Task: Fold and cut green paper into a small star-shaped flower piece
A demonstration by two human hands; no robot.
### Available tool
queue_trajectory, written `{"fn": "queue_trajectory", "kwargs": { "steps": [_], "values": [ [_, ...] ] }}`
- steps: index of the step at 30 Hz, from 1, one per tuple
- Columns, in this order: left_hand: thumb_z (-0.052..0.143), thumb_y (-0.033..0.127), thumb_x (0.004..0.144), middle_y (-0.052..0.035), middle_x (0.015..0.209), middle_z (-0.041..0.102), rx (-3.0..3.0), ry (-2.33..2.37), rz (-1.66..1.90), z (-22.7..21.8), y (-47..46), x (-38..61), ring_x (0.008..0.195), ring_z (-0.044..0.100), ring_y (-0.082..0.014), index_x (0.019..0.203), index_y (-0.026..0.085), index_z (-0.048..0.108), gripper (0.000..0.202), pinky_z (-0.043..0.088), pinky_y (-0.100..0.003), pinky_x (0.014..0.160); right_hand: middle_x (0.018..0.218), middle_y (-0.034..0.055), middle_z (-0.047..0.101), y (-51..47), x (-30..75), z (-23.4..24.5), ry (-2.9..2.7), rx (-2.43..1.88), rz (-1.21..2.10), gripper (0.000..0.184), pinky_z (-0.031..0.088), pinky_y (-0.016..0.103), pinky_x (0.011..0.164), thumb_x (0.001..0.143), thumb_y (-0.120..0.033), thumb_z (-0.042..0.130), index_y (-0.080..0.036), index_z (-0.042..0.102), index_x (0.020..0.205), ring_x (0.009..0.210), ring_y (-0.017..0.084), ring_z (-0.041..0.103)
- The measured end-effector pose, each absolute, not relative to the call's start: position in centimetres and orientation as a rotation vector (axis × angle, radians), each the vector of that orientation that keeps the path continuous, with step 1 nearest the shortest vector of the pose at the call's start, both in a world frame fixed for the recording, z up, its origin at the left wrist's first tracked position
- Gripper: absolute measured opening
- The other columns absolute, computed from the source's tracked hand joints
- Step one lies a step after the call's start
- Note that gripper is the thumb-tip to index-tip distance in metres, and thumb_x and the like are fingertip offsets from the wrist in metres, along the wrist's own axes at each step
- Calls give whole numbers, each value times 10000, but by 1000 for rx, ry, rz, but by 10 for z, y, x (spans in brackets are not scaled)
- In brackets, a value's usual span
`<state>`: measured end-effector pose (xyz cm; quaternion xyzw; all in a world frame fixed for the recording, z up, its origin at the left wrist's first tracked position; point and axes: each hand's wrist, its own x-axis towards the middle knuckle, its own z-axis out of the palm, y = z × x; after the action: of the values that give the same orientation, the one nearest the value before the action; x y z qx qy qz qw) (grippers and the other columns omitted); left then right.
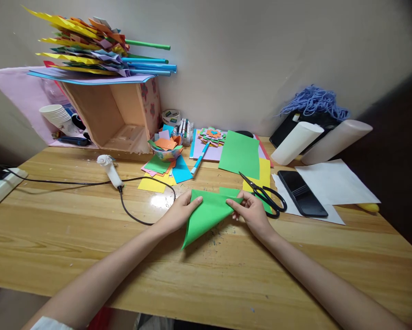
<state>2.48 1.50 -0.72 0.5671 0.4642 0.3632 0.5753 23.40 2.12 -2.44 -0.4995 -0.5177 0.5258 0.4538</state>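
A green sheet of paper lies folded into a triangle on the wooden table, its point toward me. My left hand grips its upper left edge, fingers over the fold. My right hand pinches the right corner between thumb and fingers. Black scissors lie just right of my right hand.
A glue gun with a black cord lies at left. Coloured paper scraps, a blue pen, a flat green sheet, a black phone on white paper, two white rolls and a wooden box stand further back.
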Motion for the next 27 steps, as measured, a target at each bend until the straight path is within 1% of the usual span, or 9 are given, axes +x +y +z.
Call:
{"fn": "queue_trajectory", "kwargs": {
  "steps": [3,4,6,8,10,14,17,20,27],
  "values": [
    [461,467,820,-44,939,614,1385,1119,845,-8,14,25,889,549,-198,926,162,562,338,431,-302,781,508,-43,542,23,233,-26,-1308,-1254,1252,343,435,229,432,642,-407,710,-203,435,616,444,122,536],
    [449,460,827,-42,928,616,1407,1134,843,-8,13,24,881,548,-198,911,165,566,329,428,-302,780,579,-21,577,23,233,-27,-1335,-1255,1209,330,454,243,478,646,-406,705,-200,450,607,517,136,565],
    [434,445,837,-40,901,618,1448,1171,834,-8,12,24,862,545,-198,876,166,569,313,424,-301,771,770,32,637,25,234,-28,-1412,-1234,1124,294,477,278,624,664,-397,691,-190,495,592,721,174,601],
    [429,435,840,-41,885,618,1467,1189,818,-8,12,24,848,544,-198,855,164,571,306,423,-298,759,906,63,651,27,236,-28,-1472,-1210,1089,258,451,316,765,683,-381,677,-184,538,592,882,203,586],
    [430,433,838,-41,873,621,1455,1176,806,-8,12,25,833,547,-197,860,163,576,308,427,-291,741,940,73,658,27,237,-28,-1473,-1204,1109,239,430,339,812,683,-368,679,-183,552,601,925,215,579],
    [441,424,833,-49,882,628,1394,1116,794,-5,12,27,805,551,-188,906,155,579,310,433,-279,706,945,85,663,28,238,-27,-1433,-1225,1142,257,437,333,767,651,-372,701,-182,536,604,926,228,582],
    [463,424,821,-54,866,629,1343,1083,794,-4,13,28,783,551,-184,901,141,580,316,431,-275,689,839,65,652,28,239,-29,-1404,-1285,1126,276,443,304,671,608,-391,727,-184,550,644,801,204,583],
    [492,440,799,-47,844,627,1297,1074,805,-4,13,29,782,553,-184,880,137,581,325,429,-275,688,768,34,610,29,241,-33,-1372,-1324,1101,303,417,268,572,579,-397,747,-189,550,676,680,165,543],
    [459,478,806,-14,793,596,1319,1131,813,-6,12,28,721,524,-159,818,156,576,343,403,-253,639,619,-12,529,28,240,-33,-1363,-1298,1107,309,348,237,475,576,-399,751,-197,531,656,556,129,458]
  ]
}}
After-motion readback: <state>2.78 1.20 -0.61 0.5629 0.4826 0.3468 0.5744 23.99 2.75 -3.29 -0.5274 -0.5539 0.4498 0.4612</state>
